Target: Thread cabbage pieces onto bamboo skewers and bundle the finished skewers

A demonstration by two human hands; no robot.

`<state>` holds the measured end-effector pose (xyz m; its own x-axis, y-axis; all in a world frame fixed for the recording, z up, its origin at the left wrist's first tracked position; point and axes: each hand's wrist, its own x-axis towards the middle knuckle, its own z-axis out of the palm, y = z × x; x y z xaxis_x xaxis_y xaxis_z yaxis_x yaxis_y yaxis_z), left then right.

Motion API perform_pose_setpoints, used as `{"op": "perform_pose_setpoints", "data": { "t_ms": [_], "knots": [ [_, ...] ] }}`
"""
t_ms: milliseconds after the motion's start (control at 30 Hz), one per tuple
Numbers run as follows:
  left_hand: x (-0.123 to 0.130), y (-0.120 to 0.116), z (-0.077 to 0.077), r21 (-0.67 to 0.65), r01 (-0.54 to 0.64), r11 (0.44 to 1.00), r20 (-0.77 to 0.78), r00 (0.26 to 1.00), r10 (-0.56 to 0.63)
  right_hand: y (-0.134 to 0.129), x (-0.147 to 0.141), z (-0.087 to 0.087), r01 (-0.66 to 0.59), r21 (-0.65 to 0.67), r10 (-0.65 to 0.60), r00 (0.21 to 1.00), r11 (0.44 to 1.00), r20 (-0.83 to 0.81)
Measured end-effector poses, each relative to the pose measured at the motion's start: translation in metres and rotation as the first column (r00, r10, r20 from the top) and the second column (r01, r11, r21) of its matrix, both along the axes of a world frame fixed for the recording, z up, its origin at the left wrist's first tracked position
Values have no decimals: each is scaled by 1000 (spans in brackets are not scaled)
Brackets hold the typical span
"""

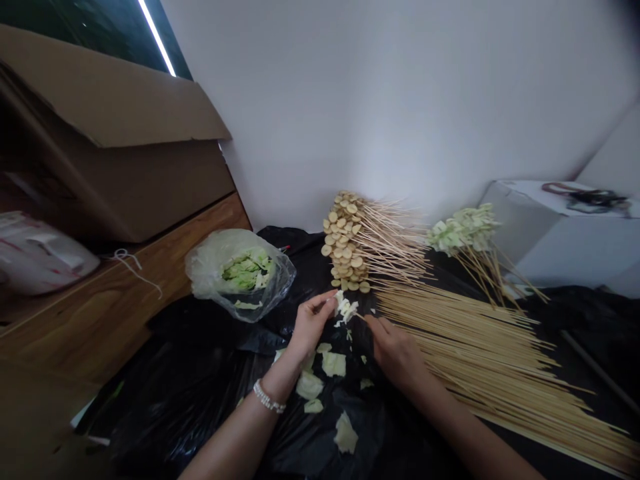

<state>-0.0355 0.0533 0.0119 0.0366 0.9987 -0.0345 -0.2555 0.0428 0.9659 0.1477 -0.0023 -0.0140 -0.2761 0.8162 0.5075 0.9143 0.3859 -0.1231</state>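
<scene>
My left hand (314,321), with a beaded bracelet on its wrist, pinches the far end of a bunch of pale cabbage pieces (346,308). Those pieces sit on a thin skewer (361,316), whose shaft runs into my right hand (393,347). The fingers of my right hand are wrapped round that skewer. Loose cabbage leaf pieces (334,364) lie below and between my forearms on black plastic sheeting (320,453). Just beyond my hands is a stack of skewers tipped with round pale slices (346,243).
Many bare skewers (480,347) lie in rows at the right. Behind them rests a bundle of cabbage skewers (465,230) beside a white box (545,227). A clear plastic bag (240,270) of cabbage stands left, near a large cardboard box (125,173) and a white container (43,253).
</scene>
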Motion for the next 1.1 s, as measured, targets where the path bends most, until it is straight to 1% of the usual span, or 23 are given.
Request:
{"op": "perform_pose_setpoints", "data": {
  "t_ms": [67, 133, 200, 267, 333, 433, 500, 600, 733, 833, 933, 1000, 1100],
  "knots": [
    [0, -1, 2, -77, 61, 995, 148, 988, -49, 2, 1, -1, -21, 11, 21, 1000, 1000, -18],
    [0, -1, 2, -159, 121, 980, 254, 964, -78, 3, 1, -2, -43, 14, 43, 998, 999, -34],
    [0, 0, 1, -245, 184, 952, 303, 947, -105, 5, 1, -3, -61, 14, 61, 997, 998, -52],
    [-2, 1, 0, -303, 219, 928, 324, 939, -115, 6, 1, -2, -73, 15, 74, 995, 997, -62],
    [-3, 3, 2, -292, 197, 936, 336, 937, -92, 6, 1, 1, -70, 18, 71, 995, 997, -69],
    [-6, 4, 7, -238, 107, 965, 339, 941, -20, 5, 3, 4, -50, 20, 52, 995, 999, -81],
    [-7, 3, 10, -247, 96, 964, 344, 939, -6, 4, 5, 5, -50, 9, 50, 996, 999, -80],
    [-6, 2, 12, -285, 123, 951, 362, 932, -13, 3, 5, 4, -65, -19, 64, 995, 998, -72],
    [-5, 0, 9, -329, 160, 931, 401, 916, -16, 2, 3, 1, -89, -44, 85, 992, 995, -92],
    [-4, -1, 8, -322, 209, 923, 442, 896, -49, 1, 1, 1, -83, -51, 77, 991, 995, -110],
    [-2, -2, 9, -306, 205, 930, 431, 900, -57, 0, 0, 2, -60, -56, 54, 993, 997, -101],
    [-2, -3, 9, -301, 202, 932, 419, 906, -61, -1, 0, 3, -55, -32, 52, 995, 998, -90],
    [-3, -3, 9, -282, 237, 930, 418, 903, -103, -1, 0, 2, -53, 42, 56, 995, 998, -88]
  ]
}}
